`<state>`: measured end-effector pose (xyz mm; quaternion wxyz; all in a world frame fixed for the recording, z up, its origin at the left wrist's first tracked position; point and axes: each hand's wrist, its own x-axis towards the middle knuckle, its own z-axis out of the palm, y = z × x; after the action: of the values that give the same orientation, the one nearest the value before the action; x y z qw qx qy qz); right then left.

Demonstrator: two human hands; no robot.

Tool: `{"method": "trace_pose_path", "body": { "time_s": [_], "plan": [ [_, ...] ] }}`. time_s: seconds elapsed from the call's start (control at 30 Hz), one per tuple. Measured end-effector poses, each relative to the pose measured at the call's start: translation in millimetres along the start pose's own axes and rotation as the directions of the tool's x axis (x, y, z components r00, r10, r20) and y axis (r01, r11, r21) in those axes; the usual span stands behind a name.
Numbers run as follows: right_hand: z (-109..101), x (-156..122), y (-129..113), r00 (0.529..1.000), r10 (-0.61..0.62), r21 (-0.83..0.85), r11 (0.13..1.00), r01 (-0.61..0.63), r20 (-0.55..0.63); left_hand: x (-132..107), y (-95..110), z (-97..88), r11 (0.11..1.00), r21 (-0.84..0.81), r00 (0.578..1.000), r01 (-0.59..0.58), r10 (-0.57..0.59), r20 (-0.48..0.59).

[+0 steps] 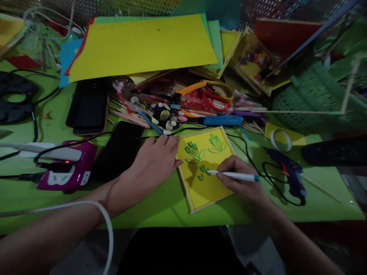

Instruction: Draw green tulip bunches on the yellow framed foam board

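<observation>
A yellow card (208, 193) with a thin pale wooden frame lies slightly turned on the green table. Green flower drawings (195, 152) fill its upper part, and a smaller, partial one sits near its middle. My right hand (241, 177) grips a white marker (236, 175) with a green end, its tip at the small drawing. Resting flat, my left hand (156, 160) has its fingers stretched out, with fingertips and thumb at the card's left edge. A black phone (120, 147) lies beside my left wrist, partly covered by the arm.
Behind the card lie a blue cutter (223, 120), orange-handled scissors (192, 88) and many sticks. A glue gun (289, 173) and tape roll (281, 140) lie right, near a green basket (318, 97). Left is a purple power strip (69, 168) with cables. Yellow sheets (143, 46) are stacked behind.
</observation>
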<state>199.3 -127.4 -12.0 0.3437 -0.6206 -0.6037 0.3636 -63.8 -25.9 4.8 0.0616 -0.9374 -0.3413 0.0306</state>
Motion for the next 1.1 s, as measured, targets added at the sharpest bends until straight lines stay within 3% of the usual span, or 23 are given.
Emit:
{"method": "trace_pose_path", "body": {
  "time_s": [0.33, 0.7, 1.1],
  "plan": [
    [-1.3, 0.2, -4.8, 0.999, 0.046, -0.01, 0.999, -0.046, 0.015, 0.1, 0.1, 3.7, 1.0, -0.003, 1.0, 0.004, -0.004, -0.014],
    [-0.4, -3.9, -3.4, 0.999, 0.033, 0.184, 0.983, -0.026, -0.037, -1.0, -0.2, 1.0, 1.0, 0.014, 1.0, -0.004, 0.004, -0.03],
    [7.3, -5.1, -7.6, 0.995, 0.04, -0.018, 0.999, -0.038, 0.088, -3.2, -0.1, 2.3, 1.0, -0.002, 0.999, -0.015, 0.015, -0.034]
  ]
}}
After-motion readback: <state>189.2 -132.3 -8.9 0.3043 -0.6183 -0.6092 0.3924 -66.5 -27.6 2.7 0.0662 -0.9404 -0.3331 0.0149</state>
